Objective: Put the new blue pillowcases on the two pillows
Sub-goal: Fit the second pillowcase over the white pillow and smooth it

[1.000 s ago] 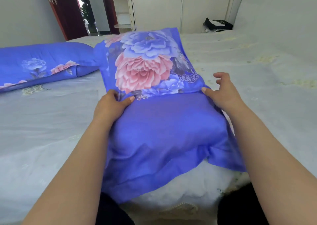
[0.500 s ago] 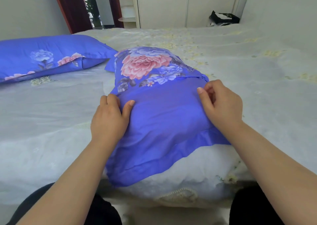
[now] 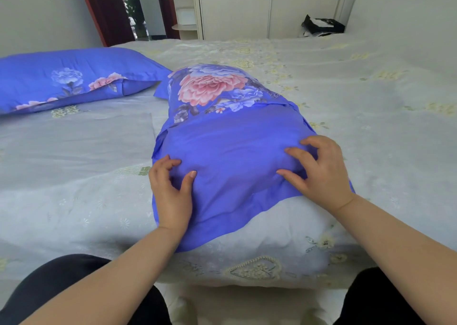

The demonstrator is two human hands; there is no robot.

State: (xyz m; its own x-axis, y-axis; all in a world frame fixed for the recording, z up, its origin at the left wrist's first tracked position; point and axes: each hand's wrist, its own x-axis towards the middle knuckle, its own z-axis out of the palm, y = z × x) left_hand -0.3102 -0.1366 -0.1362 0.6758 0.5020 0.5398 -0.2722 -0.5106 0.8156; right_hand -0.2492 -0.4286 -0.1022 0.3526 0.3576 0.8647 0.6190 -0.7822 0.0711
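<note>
We see both hands have slid from the pillowcase's flap seam down to the near end of the pillow (image 3: 230, 151), now flat on the bed (image 3: 371, 106). Left hand (image 3: 170, 188) and right hand (image 3: 321, 171) press with curled fingers, bunching fabric. Fitting looks nearly done; pillow 2 (image 3: 74, 77) lies covered, far left.

Bed (image 3: 346, 97) covered with a pale flowered sheet.
Two blue pillows are laid on it: one (image 3: 227, 151) at the near edge, one (image 3: 74, 77) at the left edge.
</note>
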